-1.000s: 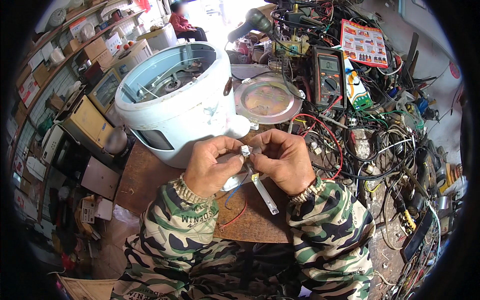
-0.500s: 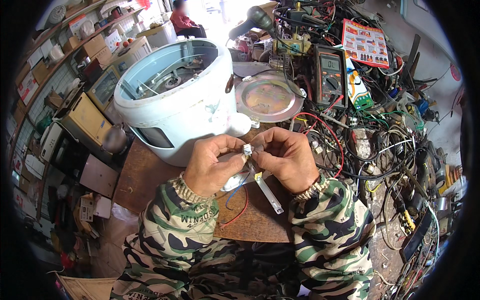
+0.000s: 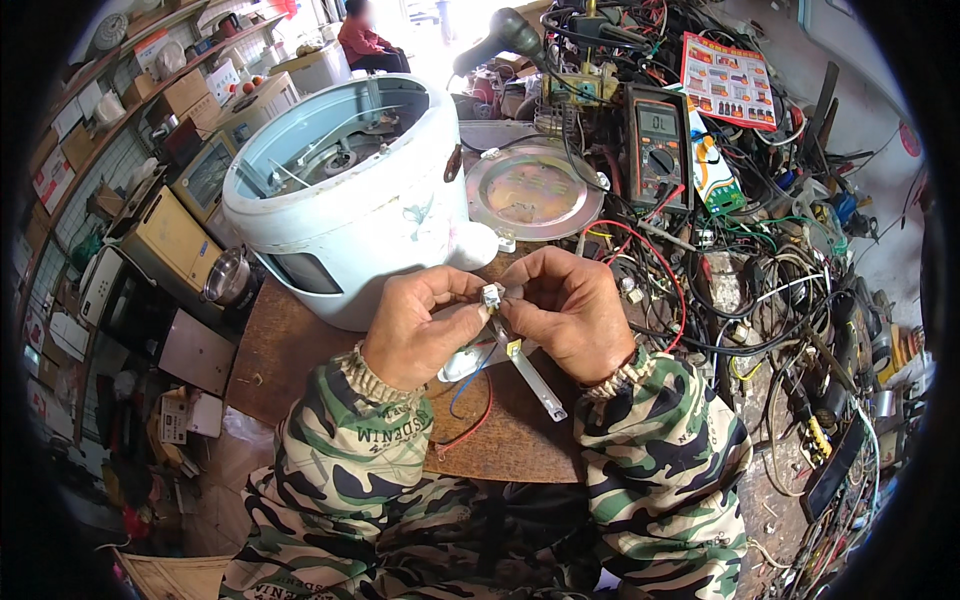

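My left hand pinches a small white block-shaped part between thumb and forefinger. Opposite it, my right hand has its thumb and fingers closed at the same part's right side; whether a smaller piece sits in them is hidden. Below the block, a narrow metal strip with a yellow label slants toward the table's near edge. A white plastic piece lies partly behind my left hand, and a red wire and a blue wire trail over the wood.
The pale blue cooker body, its top uncovered, stands on the wooden table. Beyond my hands lies a round metal plate. A multimeter leans among tangled cables on the right. A person sits far back.
Both hands keep their grip on the small white part and have barely moved. The view has shifted slightly.
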